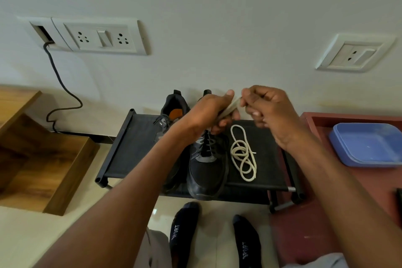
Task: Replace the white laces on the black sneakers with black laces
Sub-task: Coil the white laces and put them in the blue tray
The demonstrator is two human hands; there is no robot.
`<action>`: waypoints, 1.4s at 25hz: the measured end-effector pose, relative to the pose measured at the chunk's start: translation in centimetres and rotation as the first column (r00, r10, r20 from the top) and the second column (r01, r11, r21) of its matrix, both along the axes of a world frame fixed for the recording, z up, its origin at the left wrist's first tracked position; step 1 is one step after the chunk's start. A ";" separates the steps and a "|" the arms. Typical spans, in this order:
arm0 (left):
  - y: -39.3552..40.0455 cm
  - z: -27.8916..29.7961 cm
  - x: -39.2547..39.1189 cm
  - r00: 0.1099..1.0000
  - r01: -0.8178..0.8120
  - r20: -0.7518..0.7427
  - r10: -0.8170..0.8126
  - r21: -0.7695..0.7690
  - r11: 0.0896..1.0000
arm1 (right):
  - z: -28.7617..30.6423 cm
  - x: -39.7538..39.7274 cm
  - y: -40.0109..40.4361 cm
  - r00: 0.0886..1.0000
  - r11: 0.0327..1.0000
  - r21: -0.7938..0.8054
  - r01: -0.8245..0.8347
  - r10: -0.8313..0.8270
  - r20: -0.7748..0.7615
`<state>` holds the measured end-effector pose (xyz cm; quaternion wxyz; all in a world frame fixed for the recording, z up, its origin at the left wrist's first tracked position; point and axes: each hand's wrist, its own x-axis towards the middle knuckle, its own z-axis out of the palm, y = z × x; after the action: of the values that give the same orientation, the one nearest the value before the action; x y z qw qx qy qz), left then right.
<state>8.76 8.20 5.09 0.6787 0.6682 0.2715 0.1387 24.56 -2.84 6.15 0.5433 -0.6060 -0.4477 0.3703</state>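
The white lace [231,106] in play is a soft, light cord bunched into a short bundle, held up above the shoe rack [130,148] between both hands. The left hand [212,111] grips the bundle in curled fingers with the thumb on top; the right hand [261,104] pinches its upper end. Being limp, it likely keeps no shape of its own, so it is best held at the gathered middle or by the stiff tip.

A second white lace [243,154] lies in loose loops on the rack, just right of the near sneaker [206,172], which already shows dark lacing. The other sneaker [171,113] stands behind the left arm.

A blue tray [367,143] sits on the red desk [309,235] to the right.
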 end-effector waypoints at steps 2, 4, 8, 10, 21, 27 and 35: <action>-0.4 0.3 0.4 0.991 0.115 0.094 -0.099 -0.184 0.976 | -0.6 0.3 0.3 0.985 0.985 0.002 0.174 -0.174 0.000; -0.6 0.3 1.1 0.968 0.159 0.241 -0.074 -0.356 0.921 | -1.4 0.0 0.6 0.981 0.979 -0.071 0.192 -0.194 -0.025; -0.3 -0.3 1.7 0.904 0.131 0.398 0.158 -0.608 0.783 | -1.5 -1.2 1.1 0.971 0.984 -0.144 0.105 -0.133 -0.198; -0.3 -0.4 2.1 0.879 0.085 0.403 0.256 -0.661 0.746 | -1.6 -1.4 1.2 0.968 0.988 -0.120 0.101 -0.126 -0.215; -0.2 0.1 3.0 0.935 -0.070 0.256 0.246 -0.548 0.834 | -1.9 -0.7 1.5 0.894 0.916 0.046 0.399 -0.400 0.202; -2.0 -0.3 5.3 0.937 -0.245 0.140 0.319 -0.387 0.889 | -1.7 0.9 0.3 0.883 0.879 -0.084 0.469 -0.463 0.082; -9.3 -0.1 11.6 0.972 -0.151 0.196 0.131 0.091 0.984 | -0.6 7.2 -9.4 0.770 0.761 -0.208 0.614 -0.636 -0.057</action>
<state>20.36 -1.06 5.03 0.6535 0.6660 0.2448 0.2634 31.74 -12.20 5.56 0.6061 -0.7423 -0.1503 0.2429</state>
